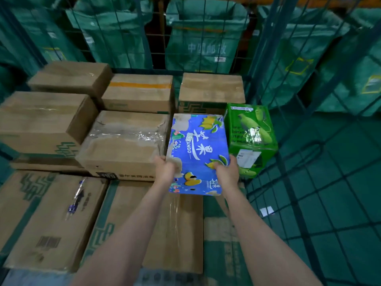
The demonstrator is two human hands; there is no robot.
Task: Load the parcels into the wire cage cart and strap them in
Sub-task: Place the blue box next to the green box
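Note:
A blue mango box (198, 149) with yellow fruit prints is held above the parcels inside the wire cage cart (266, 58). My left hand (165, 168) grips its near left edge and my right hand (225, 171) grips its near right edge. Right of it stands a green box (251, 129) printed with green fruit and carrying a white label. Several brown cardboard parcels (123, 145) fill the cart in layers to the left and in front.
A blue pen (76, 197) lies on the near left carton. The cage's green wire side panel (329, 182) runs along the right. Green mail sacks (206, 38) hang behind the back mesh. A strip of green floor shows through the mesh at right.

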